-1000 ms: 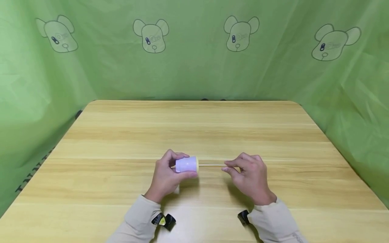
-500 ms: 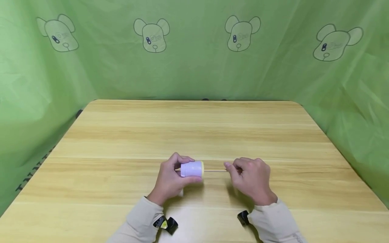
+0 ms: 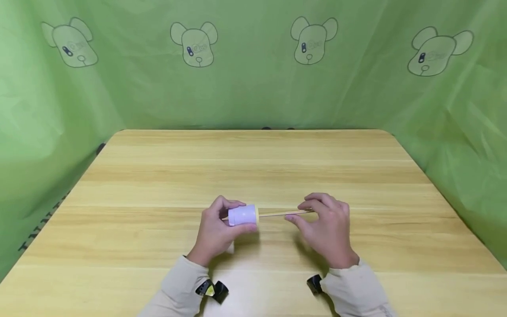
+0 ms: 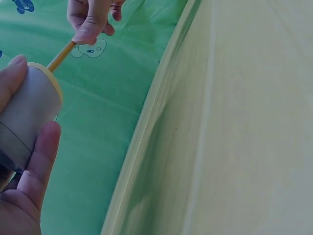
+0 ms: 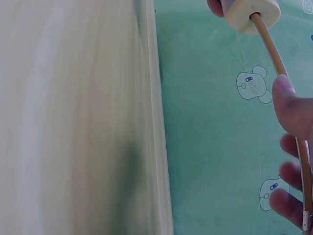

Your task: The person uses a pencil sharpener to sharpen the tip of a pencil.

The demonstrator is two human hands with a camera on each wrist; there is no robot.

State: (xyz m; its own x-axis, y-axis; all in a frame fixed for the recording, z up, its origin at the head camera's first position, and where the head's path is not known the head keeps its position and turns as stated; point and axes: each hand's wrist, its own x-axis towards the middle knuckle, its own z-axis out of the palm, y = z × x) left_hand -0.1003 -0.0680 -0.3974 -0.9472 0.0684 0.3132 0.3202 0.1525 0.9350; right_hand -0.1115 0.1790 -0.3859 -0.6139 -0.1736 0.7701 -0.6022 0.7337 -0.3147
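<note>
In the head view my left hand (image 3: 217, 233) grips a lilac, drum-shaped pencil sharpener (image 3: 242, 215) with a pale yellow end, held on its side above the table. A yellow-brown pencil (image 3: 273, 214) runs from the hole in that end toward my right hand (image 3: 328, 229), which holds it between thumb and fingers. In the right wrist view, the thumb lies along the pencil (image 5: 270, 45), the other fingers are spread behind it, and a pale band shows near its far end. The pencil's tip is hidden inside the sharpener (image 4: 30, 110).
A light wood-grain table (image 3: 253, 167) spreads beneath both hands. Green cloth (image 3: 253, 88) with printed bear heads hangs behind and along the sides. Each sleeve cuff carries a small black camera device (image 3: 214, 290).
The sharpener and left hand shift slightly right, then back left. My right hand's curled fingers have loosened and lifted, so more of the pencil shows, now sloping slightly upward to the right.
</note>
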